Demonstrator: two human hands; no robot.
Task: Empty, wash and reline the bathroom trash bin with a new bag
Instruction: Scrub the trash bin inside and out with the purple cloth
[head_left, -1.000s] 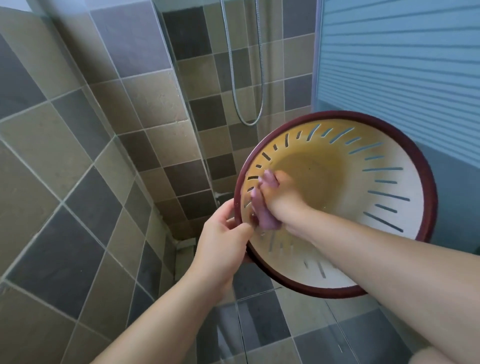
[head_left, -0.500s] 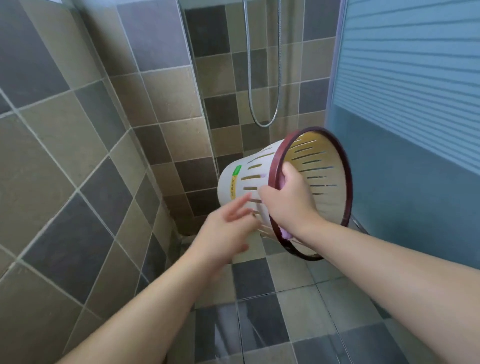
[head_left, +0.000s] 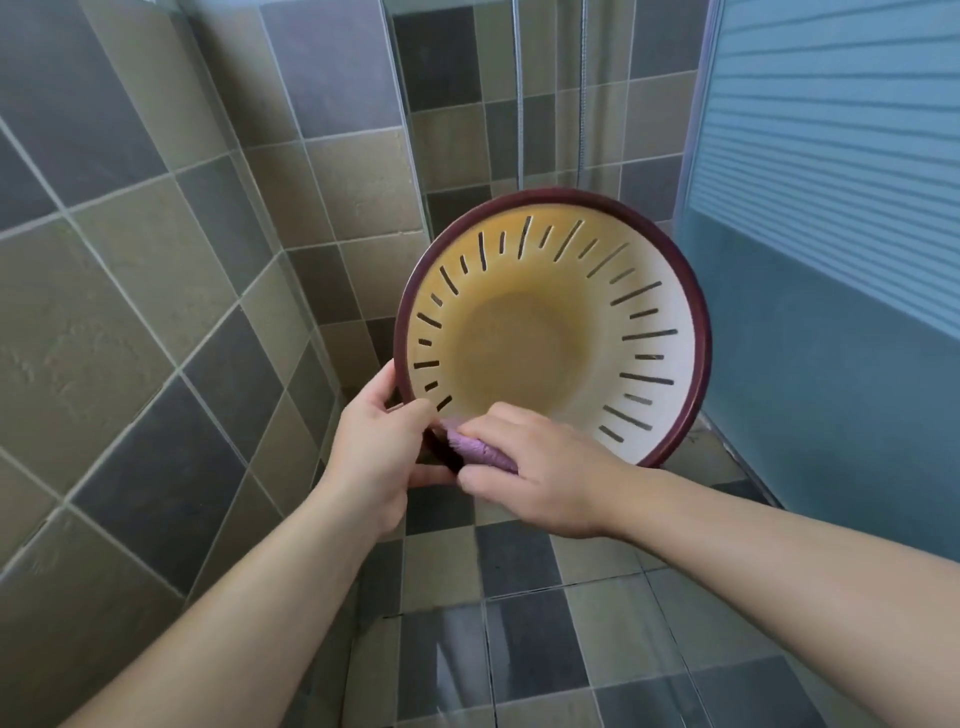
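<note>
slotted white plastic bin with maroon rim, mouth facing viewer; left hand grips near-left rim, right hand pinches purple cloth there.

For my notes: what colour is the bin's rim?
Dark red rim on the bin, clearest in the head view.

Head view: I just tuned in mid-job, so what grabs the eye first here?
The slotted trash bin fills the centre, held up with its open mouth and dark red rim facing the camera, its inside stained yellow-brown. At its lower left edge the right hand presses a purple cloth against the rim, while the left hand grips the rim beside it. Behind hang a shower hose on the tiled wall and a frosted blue panel at right.
</note>
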